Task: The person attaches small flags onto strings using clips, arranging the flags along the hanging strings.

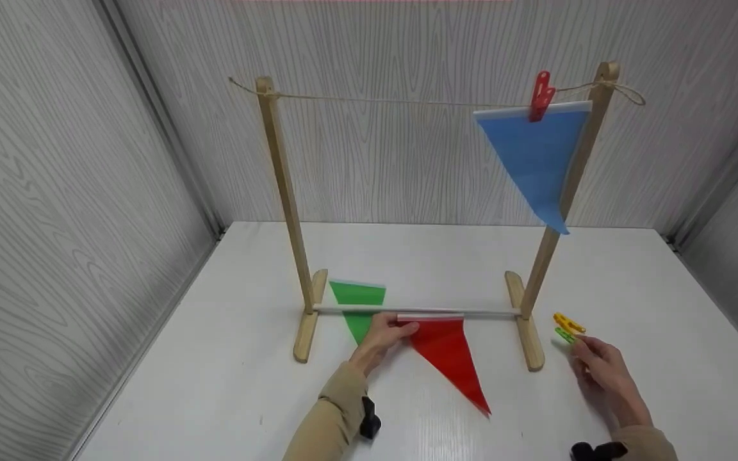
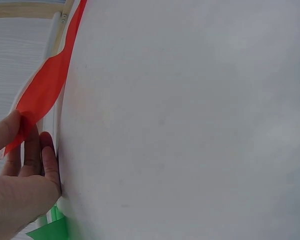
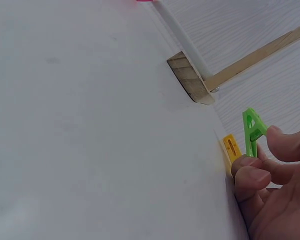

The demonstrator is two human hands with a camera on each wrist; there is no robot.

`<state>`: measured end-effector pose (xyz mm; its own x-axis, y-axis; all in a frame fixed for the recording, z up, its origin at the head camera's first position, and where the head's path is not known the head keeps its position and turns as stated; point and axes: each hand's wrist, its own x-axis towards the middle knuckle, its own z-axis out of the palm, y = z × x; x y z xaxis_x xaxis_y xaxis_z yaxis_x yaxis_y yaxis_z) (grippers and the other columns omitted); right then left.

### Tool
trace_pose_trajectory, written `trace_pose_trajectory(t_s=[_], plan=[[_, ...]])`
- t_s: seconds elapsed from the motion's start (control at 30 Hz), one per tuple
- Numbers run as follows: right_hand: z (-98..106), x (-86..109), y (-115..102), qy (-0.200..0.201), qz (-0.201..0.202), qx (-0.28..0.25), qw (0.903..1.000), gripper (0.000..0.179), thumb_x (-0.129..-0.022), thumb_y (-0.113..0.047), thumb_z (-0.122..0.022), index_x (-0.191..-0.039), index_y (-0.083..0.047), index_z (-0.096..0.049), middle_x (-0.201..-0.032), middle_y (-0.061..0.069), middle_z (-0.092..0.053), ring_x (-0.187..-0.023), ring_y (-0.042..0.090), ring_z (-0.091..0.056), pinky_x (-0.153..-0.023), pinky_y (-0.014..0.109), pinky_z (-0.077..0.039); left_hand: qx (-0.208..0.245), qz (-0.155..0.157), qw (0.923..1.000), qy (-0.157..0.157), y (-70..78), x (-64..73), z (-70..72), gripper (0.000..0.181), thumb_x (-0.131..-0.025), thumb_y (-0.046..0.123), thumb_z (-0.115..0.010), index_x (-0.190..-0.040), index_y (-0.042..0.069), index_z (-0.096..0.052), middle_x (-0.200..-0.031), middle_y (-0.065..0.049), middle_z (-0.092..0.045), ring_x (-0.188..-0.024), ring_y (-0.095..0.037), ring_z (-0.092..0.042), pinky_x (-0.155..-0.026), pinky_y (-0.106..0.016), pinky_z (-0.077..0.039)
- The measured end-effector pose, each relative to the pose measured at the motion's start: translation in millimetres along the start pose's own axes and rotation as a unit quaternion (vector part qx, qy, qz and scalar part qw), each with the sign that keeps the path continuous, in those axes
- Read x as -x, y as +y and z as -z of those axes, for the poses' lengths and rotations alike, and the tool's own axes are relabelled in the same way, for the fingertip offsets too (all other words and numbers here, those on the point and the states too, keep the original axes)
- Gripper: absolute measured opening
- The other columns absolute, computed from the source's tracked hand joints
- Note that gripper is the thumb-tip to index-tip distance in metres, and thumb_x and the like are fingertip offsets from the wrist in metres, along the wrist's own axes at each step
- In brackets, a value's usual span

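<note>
My left hand [image 1: 378, 336] pinches the white-edged top of a red pennant [image 1: 449, 349] by its left corner, thumb in front and fingers behind in the left wrist view. The pennant's tip points down to the front right. Partly behind that hand, a green pennant [image 1: 359, 294] lies on the table under the stand's white crossbar [image 1: 420, 310]. Over on the right, my right hand [image 1: 603, 368] holds a green clothespin [image 3: 253, 130] between thumb and fingers. A yellow clothespin [image 1: 569, 322] lies on the table just beyond it.
Two wooden posts [image 1: 286, 198] carry a string [image 1: 375, 100]. A red clothespin [image 1: 541, 96] fixes a blue pennant [image 1: 535, 153] to the string's right end, overlapping the right post in the head view. Wooden feet [image 1: 531, 339] stand between my hands. Grained panels [image 1: 407, 166] enclose the white table [image 1: 215, 384].
</note>
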<state>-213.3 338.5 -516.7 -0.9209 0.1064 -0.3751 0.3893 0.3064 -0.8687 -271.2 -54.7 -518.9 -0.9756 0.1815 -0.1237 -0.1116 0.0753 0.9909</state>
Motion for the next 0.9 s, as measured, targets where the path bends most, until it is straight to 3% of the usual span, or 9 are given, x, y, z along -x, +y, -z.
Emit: trace_pose_trajectory(t_s=[0.23,0.43,0.53,0.67,0.8,0.9], plan=[[-1,0.9,-4,0.014,-0.026,-0.071,0.9970,0.066,-0.107,-0.035,-0.045,-0.157,0.002,-0.023,-0.082,-0.010,-0.056,-0.070,0.007,-0.051,-0.059,0.024,-0.047,-0.011,0.003,0.9999,-0.006,0.8,0.2,0.2,0.035,-0.093,0.014,-0.071,-0.123,-0.003,-0.068,-0.116,-0.013,-0.071,-0.099,-0.017,-0.061,-0.097,-0.030,-0.053],[-8,4.4,-6,0.036,-0.010,-0.134,0.9903,0.065,-0.104,-0.034,-0.054,-0.155,-0.002,-0.031,-0.088,-0.014,-0.059,-0.079,0.003,-0.055,-0.068,0.019,-0.051,-0.005,0.010,0.9999,0.004,0.7,0.5,-1.1,0.032,-0.092,0.014,-0.072,-0.119,-0.003,-0.069,-0.113,-0.012,-0.072,-0.096,-0.016,-0.060,-0.091,-0.028,-0.053],[-12,6.7,-6,0.046,-0.003,-0.224,0.9735,0.050,-0.098,-0.027,-0.065,-0.142,-0.010,-0.050,-0.091,-0.017,-0.064,-0.085,-0.001,-0.062,-0.079,0.014,-0.054,-0.002,0.009,0.9999,0.004,0.0,0.9,-2.1,0.032,-0.092,0.013,-0.072,-0.119,-0.003,-0.069,-0.113,-0.014,-0.072,-0.096,-0.015,-0.061,-0.090,-0.029,-0.053],[-13,8.6,-8,0.039,-0.018,-0.349,0.9363,0.041,-0.090,-0.018,-0.077,-0.126,-0.019,-0.058,-0.102,-0.016,-0.064,-0.093,-0.001,-0.068,-0.089,0.013,-0.054,0.001,0.009,1.0000,0.003,-0.2,1.2,-2.0,0.033,-0.092,0.014,-0.072,-0.121,-0.002,-0.069,-0.115,-0.014,-0.072,-0.097,-0.016,-0.062,-0.091,-0.030,-0.053],[-14,9.6,-13,0.025,-0.040,-0.418,0.9073,0.044,-0.085,-0.013,-0.080,-0.123,-0.022,-0.059,-0.120,-0.012,-0.054,-0.100,0.000,-0.067,-0.097,0.015,-0.052,0.003,0.015,0.9999,0.004,0.9,0.9,-2.0,0.035,-0.092,0.017,-0.073,-0.123,0.001,-0.068,-0.116,-0.012,-0.072,-0.101,-0.017,-0.061,-0.095,-0.032,-0.052],[-14,11.6,-16,0.018,-0.029,-0.455,0.8897,0.035,-0.086,-0.010,-0.079,-0.115,-0.023,-0.064,-0.120,-0.011,-0.058,-0.101,0.002,-0.068,-0.099,0.017,-0.053,0.003,0.017,0.9998,0.006,1.6,0.6,-2.3,0.035,-0.093,0.019,-0.073,-0.123,0.002,-0.068,-0.117,-0.011,-0.072,-0.102,-0.018,-0.061,-0.098,-0.034,-0.052]])
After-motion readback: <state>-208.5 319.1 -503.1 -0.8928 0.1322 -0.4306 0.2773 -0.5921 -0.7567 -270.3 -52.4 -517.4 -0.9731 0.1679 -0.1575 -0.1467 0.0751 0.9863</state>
